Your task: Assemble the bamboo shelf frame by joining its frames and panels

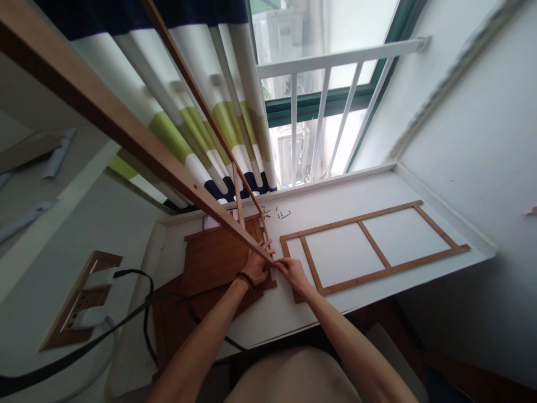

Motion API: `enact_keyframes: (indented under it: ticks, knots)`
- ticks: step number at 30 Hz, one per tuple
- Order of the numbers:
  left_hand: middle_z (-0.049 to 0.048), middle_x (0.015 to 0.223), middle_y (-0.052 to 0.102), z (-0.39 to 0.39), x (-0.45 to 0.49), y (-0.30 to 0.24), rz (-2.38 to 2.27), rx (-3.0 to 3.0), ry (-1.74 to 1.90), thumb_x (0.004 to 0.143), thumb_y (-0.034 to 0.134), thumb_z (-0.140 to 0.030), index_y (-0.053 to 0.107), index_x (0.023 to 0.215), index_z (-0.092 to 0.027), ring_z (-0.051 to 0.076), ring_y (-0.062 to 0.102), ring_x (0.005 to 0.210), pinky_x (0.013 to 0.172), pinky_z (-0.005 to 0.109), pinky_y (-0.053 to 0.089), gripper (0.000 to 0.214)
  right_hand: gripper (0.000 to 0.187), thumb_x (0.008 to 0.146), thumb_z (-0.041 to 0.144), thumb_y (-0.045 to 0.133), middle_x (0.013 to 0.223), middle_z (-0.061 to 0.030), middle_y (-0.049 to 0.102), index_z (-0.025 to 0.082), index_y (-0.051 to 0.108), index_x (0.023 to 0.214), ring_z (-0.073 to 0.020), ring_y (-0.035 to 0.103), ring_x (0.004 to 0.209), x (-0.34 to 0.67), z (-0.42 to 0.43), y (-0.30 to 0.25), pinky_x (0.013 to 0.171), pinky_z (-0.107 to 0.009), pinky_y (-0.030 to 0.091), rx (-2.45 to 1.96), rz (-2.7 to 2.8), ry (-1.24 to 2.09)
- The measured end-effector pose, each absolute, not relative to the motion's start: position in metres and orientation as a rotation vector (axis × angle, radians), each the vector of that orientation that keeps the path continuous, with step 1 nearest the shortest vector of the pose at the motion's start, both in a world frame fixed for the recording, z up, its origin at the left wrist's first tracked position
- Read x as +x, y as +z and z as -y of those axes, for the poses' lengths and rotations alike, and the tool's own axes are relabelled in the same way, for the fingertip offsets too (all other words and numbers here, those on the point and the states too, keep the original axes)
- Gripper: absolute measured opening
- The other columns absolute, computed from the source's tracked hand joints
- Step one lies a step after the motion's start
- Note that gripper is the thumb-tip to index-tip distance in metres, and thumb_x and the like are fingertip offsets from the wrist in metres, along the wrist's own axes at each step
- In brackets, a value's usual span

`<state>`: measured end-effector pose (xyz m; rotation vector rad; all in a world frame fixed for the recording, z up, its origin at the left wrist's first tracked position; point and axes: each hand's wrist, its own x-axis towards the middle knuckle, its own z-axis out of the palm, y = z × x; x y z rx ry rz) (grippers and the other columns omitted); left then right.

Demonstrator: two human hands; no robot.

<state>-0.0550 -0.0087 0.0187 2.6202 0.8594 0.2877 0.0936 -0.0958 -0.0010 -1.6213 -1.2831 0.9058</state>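
Observation:
A wooden frame point(176, 171) with two long posts and a crossbar point(238, 196) rises steeply from the white ledge toward the upper left. My left hand point(257, 265), wearing a dark bead bracelet, grips the lower end of its nearer post, some fingers reaching past the wood. At the tip of that post, the fingers of my right hand point(291, 272) are pinched together; whatever small thing they hold is hidden. Brown wooden panels point(222, 254) lie beneath and left of my left hand. Several small metal pieces point(283, 213), one L-shaped, rest beyond my hands.
A ladder-like wooden frame point(373, 242) lies flat on the white ledge point(260, 330) at right. Black cable point(145, 305) runs from a wall socket panel point(79, 296) across the left side. Striped curtains point(226, 120) and a white railing point(323, 67) stand behind.

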Motion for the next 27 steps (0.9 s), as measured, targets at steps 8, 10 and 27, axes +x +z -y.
enact_keyframes:
  ticks: [8,10,27]
  knots:
    - [0.0122,0.135,0.037,0.029,-0.055,0.029,-1.019,2.583,0.400,0.065,0.054,-0.011,0.049,0.118,-0.018,0.027,0.031,0.125,0.104,0.046,0.021,0.054,0.023,0.080,0.030,0.050,0.076,-0.0058,0.069,0.019,0.070,0.084,-0.0169,0.060,0.069,0.094,0.091,0.008,0.068,-0.026,0.044,-1.698,1.351,0.889]
    - [0.0136,0.123,0.047,0.044,-0.054,0.026,-1.226,2.460,0.514,0.067,0.055,-0.014,0.054,0.109,-0.016,0.028,0.039,0.118,0.100,0.045,0.027,0.042,0.023,0.080,0.029,0.050,0.074,-0.0059,0.069,0.019,0.070,0.082,-0.0167,0.060,0.069,0.093,0.090,0.009,0.067,-0.026,0.044,-1.712,1.368,0.877]
    - [0.0056,0.066,0.063,0.063,-0.033,0.018,-1.247,0.180,0.792,0.075,0.063,-0.018,0.057,0.071,-0.011,0.009,0.059,0.054,0.045,0.016,0.044,0.010,0.019,0.081,0.023,0.047,0.069,-0.0069,0.065,0.015,0.064,0.076,-0.0142,0.055,0.062,0.093,0.087,0.010,0.063,-0.025,0.040,-1.748,1.462,0.864]
